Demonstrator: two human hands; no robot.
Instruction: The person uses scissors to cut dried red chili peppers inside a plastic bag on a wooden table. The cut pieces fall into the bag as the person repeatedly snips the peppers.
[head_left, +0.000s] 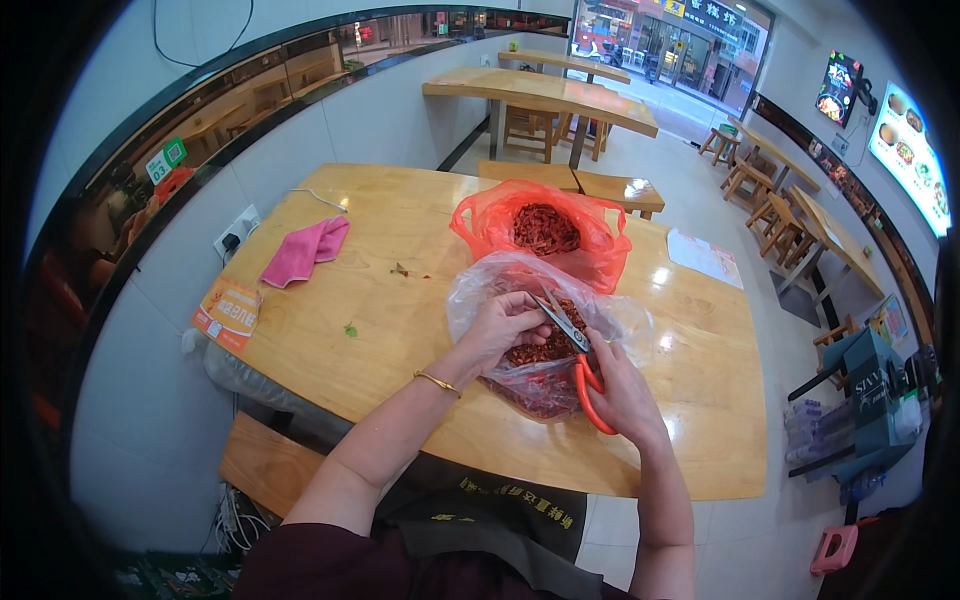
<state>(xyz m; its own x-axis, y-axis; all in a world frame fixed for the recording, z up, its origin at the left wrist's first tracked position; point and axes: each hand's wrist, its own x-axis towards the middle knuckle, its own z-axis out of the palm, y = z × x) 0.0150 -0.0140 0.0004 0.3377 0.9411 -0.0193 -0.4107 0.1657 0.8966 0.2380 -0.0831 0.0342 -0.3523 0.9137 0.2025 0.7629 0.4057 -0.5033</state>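
My right hand (626, 394) grips a pair of scissors (582, 346) with orange handles, its blades parted and pointing up and to the left. Beside the blades, the fingers of my left hand (501, 330) are pinched together; whether something small is between them is hidden. Both hands are over a clear plastic bag (472, 289) that holds cut dried red chili pieces (541, 352). Just behind it, an open red plastic bag (487, 217) contains longer dried red chilies (546, 229). The two bags touch on the wooden table (375, 360).
A pink cloth (306, 251) and an orange printed card (229, 313) lie at the table's left. Small scraps (401, 270) and a green leaf bit (350, 329) are scattered nearby. A printed sheet (705, 256) rests at the right edge. Wooden stools (529, 174) stand behind the table.
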